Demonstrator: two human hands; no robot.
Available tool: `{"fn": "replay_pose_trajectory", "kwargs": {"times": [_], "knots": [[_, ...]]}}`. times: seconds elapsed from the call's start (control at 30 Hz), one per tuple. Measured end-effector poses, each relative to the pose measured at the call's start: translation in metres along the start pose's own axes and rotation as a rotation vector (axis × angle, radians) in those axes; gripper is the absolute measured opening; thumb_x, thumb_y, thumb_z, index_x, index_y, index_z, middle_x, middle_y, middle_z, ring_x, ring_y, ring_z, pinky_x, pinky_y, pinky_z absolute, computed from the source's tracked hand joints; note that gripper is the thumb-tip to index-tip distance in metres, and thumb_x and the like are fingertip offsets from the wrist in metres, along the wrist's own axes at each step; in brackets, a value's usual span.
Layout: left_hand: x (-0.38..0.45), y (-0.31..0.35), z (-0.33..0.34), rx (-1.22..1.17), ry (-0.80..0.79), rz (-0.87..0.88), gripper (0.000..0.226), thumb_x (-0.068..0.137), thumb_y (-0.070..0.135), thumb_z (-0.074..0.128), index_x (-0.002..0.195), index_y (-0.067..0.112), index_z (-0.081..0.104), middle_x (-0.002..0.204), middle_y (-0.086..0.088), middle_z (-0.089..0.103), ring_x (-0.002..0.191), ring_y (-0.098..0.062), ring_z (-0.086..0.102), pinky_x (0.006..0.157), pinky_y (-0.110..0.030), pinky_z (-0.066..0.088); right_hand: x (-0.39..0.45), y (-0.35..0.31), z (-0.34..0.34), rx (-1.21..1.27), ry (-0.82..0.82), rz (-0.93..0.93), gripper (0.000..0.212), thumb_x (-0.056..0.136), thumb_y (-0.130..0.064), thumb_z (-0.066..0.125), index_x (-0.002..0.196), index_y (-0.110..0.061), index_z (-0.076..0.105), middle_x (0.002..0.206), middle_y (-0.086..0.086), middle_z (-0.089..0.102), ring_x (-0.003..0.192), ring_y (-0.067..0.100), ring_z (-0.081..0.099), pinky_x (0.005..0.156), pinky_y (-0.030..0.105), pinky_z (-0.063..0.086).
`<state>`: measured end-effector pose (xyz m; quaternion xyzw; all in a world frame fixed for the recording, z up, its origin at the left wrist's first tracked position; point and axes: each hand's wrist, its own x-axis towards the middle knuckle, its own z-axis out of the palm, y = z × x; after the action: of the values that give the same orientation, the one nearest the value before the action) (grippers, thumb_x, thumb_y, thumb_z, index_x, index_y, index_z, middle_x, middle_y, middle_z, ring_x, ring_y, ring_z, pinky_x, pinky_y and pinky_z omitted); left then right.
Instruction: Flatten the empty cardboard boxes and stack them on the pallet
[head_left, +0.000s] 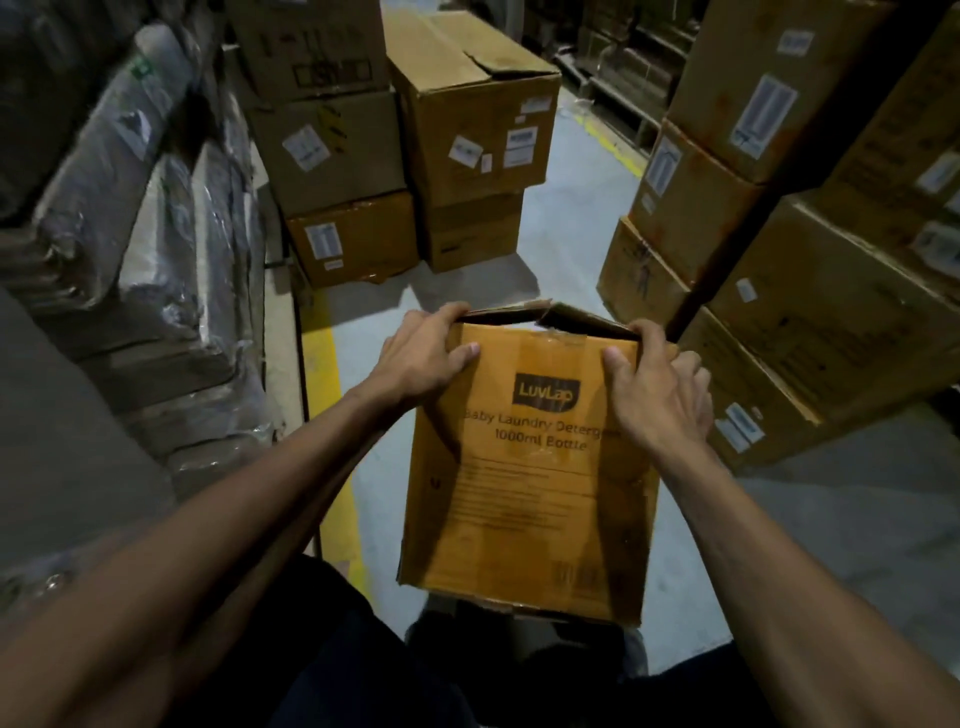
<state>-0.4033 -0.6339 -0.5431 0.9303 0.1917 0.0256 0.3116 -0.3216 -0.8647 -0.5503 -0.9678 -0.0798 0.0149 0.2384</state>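
Both the left hand (423, 353) and right hand (655, 387) clamped their fingers over the detergent carton's (524, 499) far corners, probably to collapse its open end.

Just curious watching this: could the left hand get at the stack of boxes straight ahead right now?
Probably not: the left hand grips the detergent box, and open grey floor separates it from the stack of boxes.
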Motion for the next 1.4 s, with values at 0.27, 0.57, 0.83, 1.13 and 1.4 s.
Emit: {"fn": "replay_pose_trajectory", "kwargs": {"times": [0.27,0.57,0.83,1.13,1.4], "knots": [[-0.034,-0.021,0.051,0.146,-0.179,0.011,0.112,0.086,0.048,0.072,0.153,0.043,-0.018,0.161,-0.008,-0.029,0.146,-0.037,0.029,0.113,-0.046,0.038,0.05,-0.004,0.006,0.169,-0.08,0.039,0.06,0.105,-0.049,0.035,0.156,-0.048,0.002,0.161,0.014,0.011,0.143,0.04,0.025,0.109,0.058,0.032],[-0.055,-0.048,0.087,0.172,-0.291,-0.002,0.153,0.065,0.041,0.091,0.133,0.049,-0.046,0.157,-0.01,-0.029,0.139,-0.038,0.039,0.111,-0.046,0.041,-0.017,0.036,0.028,-0.105,-0.366,0.011,0.115,0.081,-0.062,0.071,0.147,-0.055,-0.023,0.159,0.009,-0.019,0.141,0.042,0.029,0.106,0.054,0.039],[-0.062,-0.053,0.099,0.088,-0.185,0.036,0.129,0.079,0.045,0.079,0.151,0.036,-0.028,0.156,-0.01,-0.002,0.138,-0.034,0.038,0.119,-0.039,0.031,-0.069,0.079,0.063,-0.073,-0.252,-0.083,0.131,0.078,-0.035,0.085,0.146,-0.054,-0.025,0.144,0.009,0.005,0.128,0.031,0.037,0.096,0.04,0.046],[-0.049,-0.038,0.098,0.067,0.058,0.005,0.091,0.094,0.038,0.065,0.158,0.031,0.0,0.143,-0.019,0.026,0.123,-0.038,0.05,0.108,-0.043,0.043,-0.048,0.074,0.076,0.168,0.06,-0.135,0.083,0.088,-0.02,0.074,0.155,-0.037,0.028,0.144,0.017,0.029,0.126,0.034,0.043,0.099,0.043,0.045],[-0.037,-0.002,0.044,0.038,0.198,-0.051,0.069,0.091,0.048,0.064,0.151,0.025,0.039,0.141,-0.018,0.041,0.121,-0.035,0.052,0.101,-0.042,0.045,-0.035,0.038,0.032,0.202,0.117,-0.11,0.055,0.094,-0.041,0.063,0.146,-0.036,0.046,0.138,0.013,0.03,0.126,0.029,0.035,0.091,0.032,0.037]]}}
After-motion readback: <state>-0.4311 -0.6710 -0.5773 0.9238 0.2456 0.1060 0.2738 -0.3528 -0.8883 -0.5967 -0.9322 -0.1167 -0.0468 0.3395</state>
